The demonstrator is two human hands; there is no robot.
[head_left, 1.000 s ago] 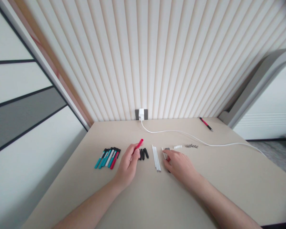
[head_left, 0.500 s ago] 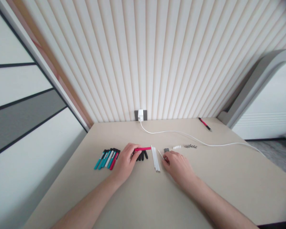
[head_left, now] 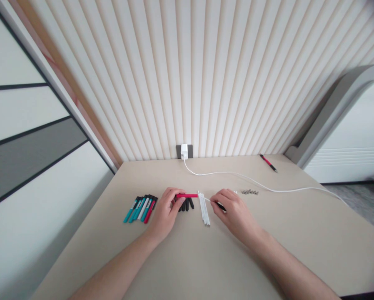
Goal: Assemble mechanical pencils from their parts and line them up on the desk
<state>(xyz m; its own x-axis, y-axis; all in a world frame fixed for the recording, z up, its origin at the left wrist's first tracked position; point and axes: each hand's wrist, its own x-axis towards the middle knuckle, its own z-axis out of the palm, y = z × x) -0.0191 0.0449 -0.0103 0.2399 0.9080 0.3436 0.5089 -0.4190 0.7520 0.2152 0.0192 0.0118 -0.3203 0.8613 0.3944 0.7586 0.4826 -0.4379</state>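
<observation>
My left hand (head_left: pixel 168 205) is closed around a red pen barrel (head_left: pixel 187 195), which points right above the table. Under its fingertips lie several black pen grips (head_left: pixel 187 204), partly covered. My right hand (head_left: pixel 229 204) pinches a thin white pen refill (head_left: pixel 207 200) whose free end points left toward the barrel, a gap apart from it. A black pen piece (head_left: pixel 220 206) shows at the same fingers; whether it sits on the refill is unclear. Between the hands lies a row of white refills (head_left: pixel 205 210). My right hand hides the small grey parts seen earlier.
Teal, white and red pen barrels with black ends (head_left: pixel 140 208) lie on the left. Small metallic pen tips (head_left: pixel 250 192) lie right of my right hand. A white cable (head_left: pixel 224 172) runs from a charger (head_left: pixel 184 151) across the table (head_left: pixel 174 266). A red-and-black pen (head_left: pixel 268 163) lies at the back.
My right hand has shifted slightly left and up and turned; the refill now points more level toward the barrel, and a black pen piece shows at its fingers. My left hand stays nearly still.
</observation>
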